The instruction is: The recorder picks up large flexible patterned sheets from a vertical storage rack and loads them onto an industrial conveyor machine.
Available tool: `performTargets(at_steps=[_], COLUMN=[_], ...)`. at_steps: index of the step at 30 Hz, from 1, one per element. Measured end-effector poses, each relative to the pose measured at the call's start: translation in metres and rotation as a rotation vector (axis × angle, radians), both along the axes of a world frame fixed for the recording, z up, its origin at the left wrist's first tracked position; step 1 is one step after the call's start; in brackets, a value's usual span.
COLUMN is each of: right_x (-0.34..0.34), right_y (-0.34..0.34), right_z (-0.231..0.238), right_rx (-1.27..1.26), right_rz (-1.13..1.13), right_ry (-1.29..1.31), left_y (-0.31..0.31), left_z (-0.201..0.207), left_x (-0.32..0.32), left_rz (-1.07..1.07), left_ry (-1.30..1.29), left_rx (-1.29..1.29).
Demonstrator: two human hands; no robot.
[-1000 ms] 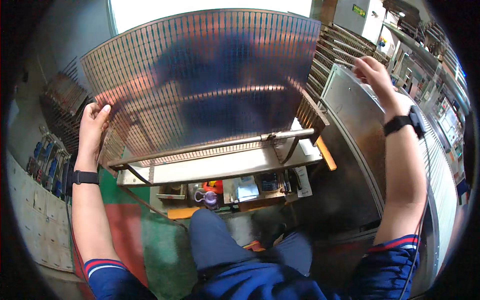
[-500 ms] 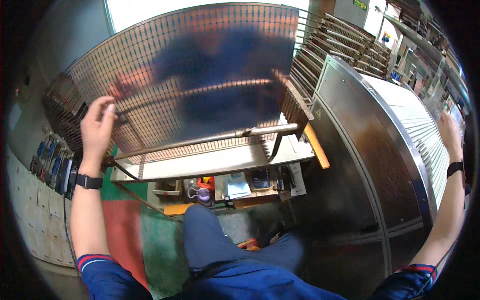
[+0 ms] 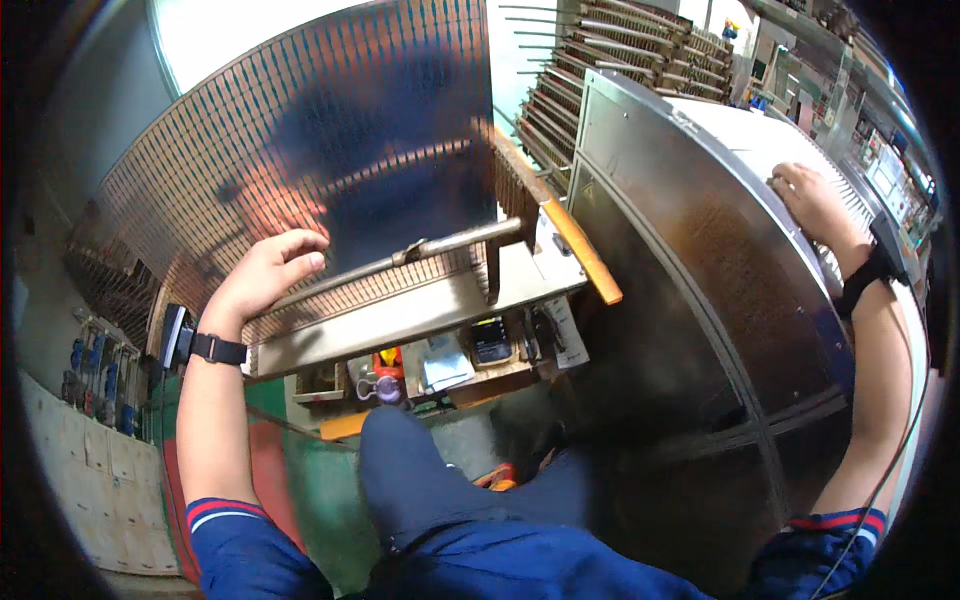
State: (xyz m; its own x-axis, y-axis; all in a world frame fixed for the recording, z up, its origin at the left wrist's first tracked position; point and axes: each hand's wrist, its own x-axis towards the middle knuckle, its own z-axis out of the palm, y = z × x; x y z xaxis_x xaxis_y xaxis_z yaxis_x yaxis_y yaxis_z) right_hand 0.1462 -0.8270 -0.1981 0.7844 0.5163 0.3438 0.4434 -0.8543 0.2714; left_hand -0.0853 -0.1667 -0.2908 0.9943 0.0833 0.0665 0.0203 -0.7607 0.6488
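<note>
A large finned metal panel (image 3: 330, 150), shiny and ribbed with fine parallel slats, is being held tilted above a steel bench (image 3: 420, 305). Its lower left edge is being gripped by the left hand (image 3: 265, 275): the fingers (image 3: 300, 243) are curled over the rim of the panel and the thumb is lying against its face, so the hand is closed on the panel. A black wrist strap (image 3: 215, 349) is being worn on that arm. A grey metal bar (image 3: 440, 248) is running across the panel's lower part, just above the bench surface, and an orange strip (image 3: 585, 255) is lining the bench's right edge.

The right hand (image 3: 810, 205) is being rested flat on top of a tall stainless steel cabinet (image 3: 700, 300) that is standing to the right of the bench, well apart from the panel. Its fingers (image 3: 790, 180) are slightly spread and laid on the surface, with nothing being pinched. A black wristband (image 3: 865, 280) is being worn on this arm too.

Under the bench, a shelf (image 3: 440, 375) is carrying small items: a red object (image 3: 388, 357), a pale packet (image 3: 445, 362) and a dark boxy device (image 3: 490, 340). Behind the cabinet, stacked racks of metal rods (image 3: 600, 50) are being seen. A green floor (image 3: 320, 470) is showing below, partly covered by the person's dark blue trousers (image 3: 420, 480).
</note>
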Motion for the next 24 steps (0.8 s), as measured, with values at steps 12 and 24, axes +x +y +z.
performTargets(at_steps=[12,24], right_x=[0.0034,0.0067], right_y=[0.0125,0.0079], right_z=[0.0003,-0.0018], right_rx=[-0.013,-0.013], right_rz=[0.042,0.049], right_ry=[0.015,0.041], left_y=[0.0002,0.0053], left_z=[-0.0079,-0.0100], left_x=[-0.0001,0.0012], left_rz=[0.030,0.013], left_ry=[0.017,0.056], left_rx=[-0.113,-0.163])
